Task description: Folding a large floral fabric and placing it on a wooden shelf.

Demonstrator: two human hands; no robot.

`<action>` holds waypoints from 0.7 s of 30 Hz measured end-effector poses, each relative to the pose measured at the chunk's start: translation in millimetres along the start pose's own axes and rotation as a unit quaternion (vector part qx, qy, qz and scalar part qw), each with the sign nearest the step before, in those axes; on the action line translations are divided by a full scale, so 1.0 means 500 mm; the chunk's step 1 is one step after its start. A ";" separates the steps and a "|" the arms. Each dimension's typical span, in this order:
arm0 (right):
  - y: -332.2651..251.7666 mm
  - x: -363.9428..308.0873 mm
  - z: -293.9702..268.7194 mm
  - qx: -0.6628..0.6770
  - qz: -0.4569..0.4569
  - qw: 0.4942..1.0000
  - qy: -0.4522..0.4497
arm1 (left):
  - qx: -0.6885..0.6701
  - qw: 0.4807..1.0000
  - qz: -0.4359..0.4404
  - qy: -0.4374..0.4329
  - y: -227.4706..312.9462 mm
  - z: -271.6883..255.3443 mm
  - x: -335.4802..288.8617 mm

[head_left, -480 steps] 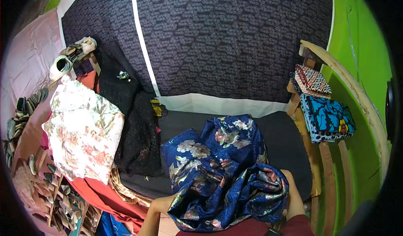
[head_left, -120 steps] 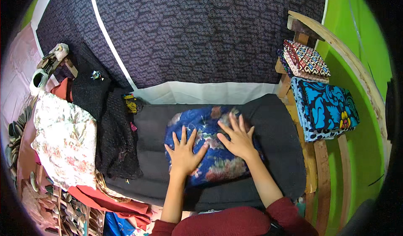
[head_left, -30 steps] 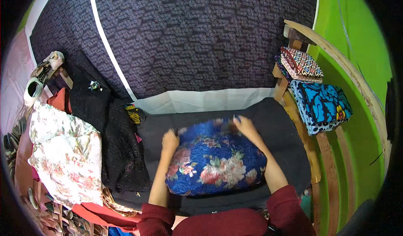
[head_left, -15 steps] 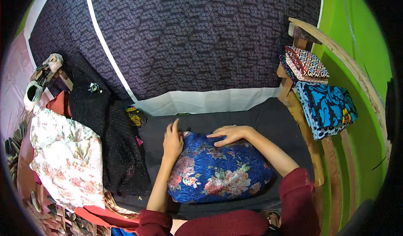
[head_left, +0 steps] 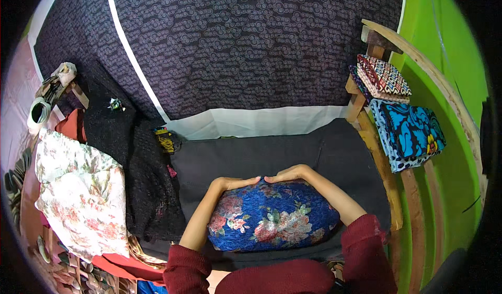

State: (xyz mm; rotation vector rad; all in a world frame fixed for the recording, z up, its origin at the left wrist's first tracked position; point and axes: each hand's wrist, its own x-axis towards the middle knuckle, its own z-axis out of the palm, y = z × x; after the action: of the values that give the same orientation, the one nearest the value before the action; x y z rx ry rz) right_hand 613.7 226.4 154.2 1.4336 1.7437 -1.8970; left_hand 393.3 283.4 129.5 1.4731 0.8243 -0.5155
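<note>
A plump cloth bundle (head_left: 280, 221), blue with pink and cream flowers, lies on the dark grey cloth-covered surface (head_left: 251, 153) in front of me. My left hand (head_left: 236, 183) grips its far edge from the left. From the right, my right hand (head_left: 286, 175) does the same, and the thumbs almost meet at the middle of that edge. Most of the fingers are hidden beyond the bundle's far side.
Black lace-like cloth (head_left: 151, 184) and white floral cloth (head_left: 81, 194) lie to the left. On the right, folded patterned fabrics (head_left: 410, 132) rest on a wooden frame (head_left: 384, 179). Dark patterned cloth (head_left: 251, 48) hangs behind; shoes (head_left: 83, 278) stand at lower left.
Both hands have come together at the bundle's far edge. My left hand moved right from beside its corner, and my right hand slid off its top to the far side.
</note>
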 end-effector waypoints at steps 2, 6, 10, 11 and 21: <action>-0.008 0.002 0.007 -0.023 0.002 0.999 0.029 | 0.004 0.999 0.020 0.025 -0.010 0.003 0.012; 0.018 0.022 -0.009 -0.255 0.037 0.962 0.094 | 0.105 0.993 0.005 0.049 0.014 0.001 0.011; 0.049 0.038 -0.014 -0.167 0.006 0.986 0.009 | 0.142 0.983 -0.012 0.112 0.033 0.005 -0.015; 0.065 0.039 -0.005 -0.152 -0.044 0.986 0.062 | 0.155 0.980 -0.001 0.122 0.039 0.011 -0.025; 0.002 -0.004 0.029 -0.056 0.021 0.998 -0.010 | 0.194 0.945 0.015 0.264 0.060 0.056 -0.089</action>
State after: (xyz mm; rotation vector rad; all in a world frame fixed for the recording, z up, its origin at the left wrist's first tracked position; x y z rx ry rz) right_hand 608.2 212.8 152.7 1.3967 1.7654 -1.7575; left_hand 392.1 249.9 180.2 2.0325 1.1608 -0.2630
